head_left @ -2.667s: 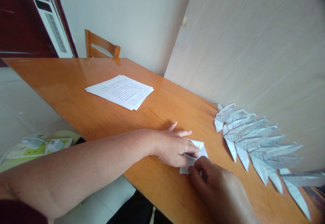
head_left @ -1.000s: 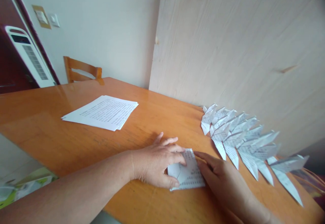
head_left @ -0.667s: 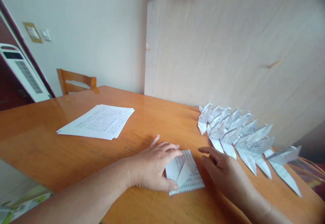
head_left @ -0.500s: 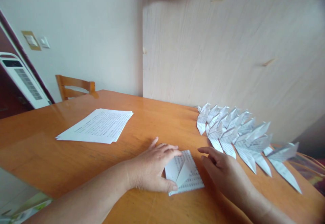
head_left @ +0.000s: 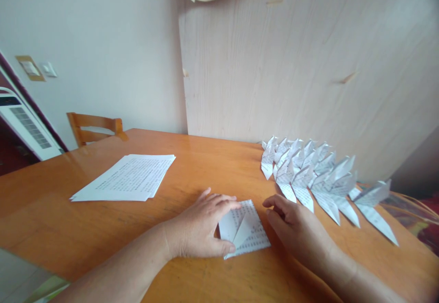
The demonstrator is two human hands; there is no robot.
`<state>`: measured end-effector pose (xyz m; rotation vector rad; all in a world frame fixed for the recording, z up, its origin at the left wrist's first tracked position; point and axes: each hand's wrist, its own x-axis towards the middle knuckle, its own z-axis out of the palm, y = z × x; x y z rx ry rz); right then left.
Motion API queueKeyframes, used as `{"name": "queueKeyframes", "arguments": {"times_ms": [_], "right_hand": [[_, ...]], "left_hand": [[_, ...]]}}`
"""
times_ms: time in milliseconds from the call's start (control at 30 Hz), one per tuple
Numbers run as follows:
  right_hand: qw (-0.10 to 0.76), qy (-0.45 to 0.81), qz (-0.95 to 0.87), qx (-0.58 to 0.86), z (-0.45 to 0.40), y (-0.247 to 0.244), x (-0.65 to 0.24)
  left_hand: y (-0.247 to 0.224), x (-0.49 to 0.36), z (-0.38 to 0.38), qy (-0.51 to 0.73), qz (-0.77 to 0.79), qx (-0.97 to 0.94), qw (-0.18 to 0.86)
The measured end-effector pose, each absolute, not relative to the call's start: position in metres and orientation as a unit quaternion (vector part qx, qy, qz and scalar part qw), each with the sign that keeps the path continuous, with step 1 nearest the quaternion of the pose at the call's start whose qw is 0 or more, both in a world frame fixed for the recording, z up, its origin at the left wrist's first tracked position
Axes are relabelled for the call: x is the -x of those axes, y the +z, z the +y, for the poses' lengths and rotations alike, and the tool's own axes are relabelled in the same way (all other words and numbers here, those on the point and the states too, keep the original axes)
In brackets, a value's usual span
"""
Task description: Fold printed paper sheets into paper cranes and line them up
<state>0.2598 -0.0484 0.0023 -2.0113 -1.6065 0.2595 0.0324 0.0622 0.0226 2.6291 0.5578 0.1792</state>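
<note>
A folded square of printed paper (head_left: 252,234) lies on the table in front of me, with a diagonal fold and a loose triangular flap on its upper face. My left hand (head_left: 202,225) rests over its left side, fingers spread, thumb on the lower left corner and fingertips at the upper edge. Just right of the paper, my right hand (head_left: 295,225) hovers with loosely curled fingers, apart from the sheet. Nothing shows between its thumb and forefinger.
Folded paper pieces (head_left: 308,170) with pointed ends stand in rows at the right, close to my right hand. A stack of printed sheets (head_left: 128,177) lies at the left on the wooden table (head_left: 206,156). A wooden chair (head_left: 94,127) stands behind the table's far edge.
The view has shifted slightly, so everything sits a little further left. Both hands and the folded paper keep almost the same places relative to each other.
</note>
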Motion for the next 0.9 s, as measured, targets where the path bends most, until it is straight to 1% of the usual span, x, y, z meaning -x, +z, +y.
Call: {"name": "queueKeyframes", "arguments": {"times_ms": [233, 333, 533, 633, 700, 833, 900], "right_hand": [[0.295, 0.116, -0.638, 0.702, -0.054, 0.005, -0.250], [0.287, 0.124, -0.671, 0.673, -0.058, 0.007, -0.242], [0.217, 0.114, -0.715, 0.654, -0.061, 0.007, -0.234], [0.193, 0.093, -0.721, 0.659, -0.061, 0.004, -0.236], [0.178, 0.074, -0.725, 0.661, -0.060, 0.003, -0.238], [0.156, 0.051, -0.741, 0.651, -0.060, 0.004, -0.240], [0.150, 0.047, -0.749, 0.644, -0.059, 0.005, -0.241]], "left_hand": [[0.020, -0.033, 0.064, 0.107, 0.245, -0.947, 0.178], [0.018, -0.033, 0.066, 0.121, 0.252, -0.943, 0.181], [0.020, -0.034, 0.062, 0.135, 0.245, -0.922, 0.268], [0.019, -0.035, 0.061, 0.117, 0.253, -0.905, 0.322], [0.017, -0.036, 0.063, 0.117, 0.253, -0.898, 0.340], [0.013, -0.037, 0.069, 0.166, 0.193, -0.922, 0.291], [0.012, -0.036, 0.072, 0.155, 0.161, -0.938, 0.265]]}}
